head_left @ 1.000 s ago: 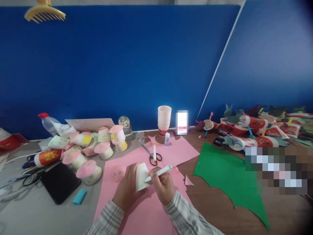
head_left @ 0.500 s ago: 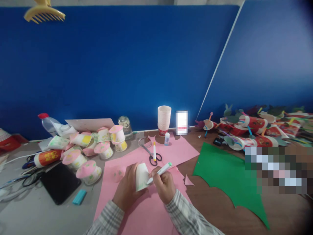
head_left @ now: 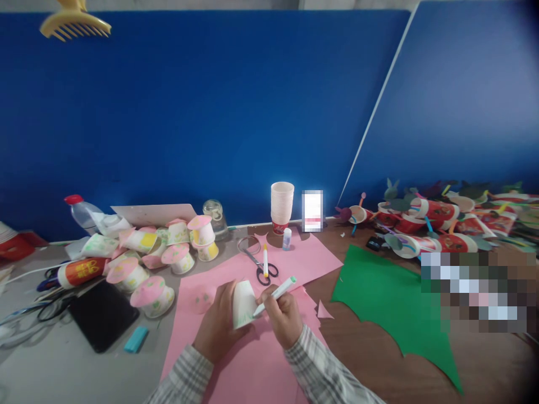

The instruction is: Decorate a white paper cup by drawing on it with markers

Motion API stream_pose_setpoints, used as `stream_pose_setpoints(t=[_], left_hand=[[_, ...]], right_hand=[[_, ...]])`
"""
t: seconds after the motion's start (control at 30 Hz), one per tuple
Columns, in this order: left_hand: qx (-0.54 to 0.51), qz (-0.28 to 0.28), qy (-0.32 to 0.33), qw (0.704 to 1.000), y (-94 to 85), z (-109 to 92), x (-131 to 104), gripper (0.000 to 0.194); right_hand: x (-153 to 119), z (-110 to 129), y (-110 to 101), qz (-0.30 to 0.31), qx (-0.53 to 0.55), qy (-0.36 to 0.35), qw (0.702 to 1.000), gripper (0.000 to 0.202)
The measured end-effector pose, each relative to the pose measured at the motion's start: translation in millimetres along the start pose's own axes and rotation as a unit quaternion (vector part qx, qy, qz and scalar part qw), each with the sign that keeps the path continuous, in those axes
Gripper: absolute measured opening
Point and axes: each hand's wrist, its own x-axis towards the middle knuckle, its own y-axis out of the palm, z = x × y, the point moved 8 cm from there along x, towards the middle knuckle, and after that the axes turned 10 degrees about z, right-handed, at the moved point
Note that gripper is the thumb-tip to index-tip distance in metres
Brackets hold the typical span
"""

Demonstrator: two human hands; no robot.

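Note:
My left hand (head_left: pixel 219 317) is wrapped round a white paper cup (head_left: pixel 243 300), tilted, with short green strokes near its lower edge. In a pinch, my right hand (head_left: pixel 285 317) holds a green marker (head_left: pixel 278 294), its tip at the right side of the cup. Both hands are over a large pink paper sheet (head_left: pixel 236 370). Just beyond them lie scissors (head_left: pixel 261 269) with black handles and a yellow-ended marker (head_left: pixel 265 262) on top. A small glue bottle (head_left: pixel 287 239) stands upright behind these. Left of my left hand is a pink paper disc (head_left: pixel 204 300) with green spots.
Several decorated cups with pink tops (head_left: pixel 152 294) crowd the left side, by a black flat pad (head_left: pixel 103 315) and a blue block (head_left: pixel 136 339). A stack of paper cups (head_left: pixel 282 205) stands at the back. Green paper (head_left: pixel 391 303) and red cup figures (head_left: pixel 438 216) occupy the right.
Both hands keep nearly the same position, with the marker still at the cup. The whole view has shifted very slightly.

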Motion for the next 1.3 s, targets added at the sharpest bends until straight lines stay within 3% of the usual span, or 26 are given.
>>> stream_pose_setpoints(t=[0.3,0.87,1.3], left_hand=[[-0.007,0.003,0.000,1.000,1.4,1,0,0.090],[0.017,-0.015,0.028,0.999,-1.8,-5,0,0.089],[0.002,-0.009,0.015,1.000,-1.9,-3,0,0.087]], right_hand=[[0,-4,5,0.027,0.004,0.007,1.000,0.026],[3,1,2,0.009,-0.052,-0.011,0.999,0.031],[3,3,3,0.009,-0.051,-0.010,0.999,0.030]])
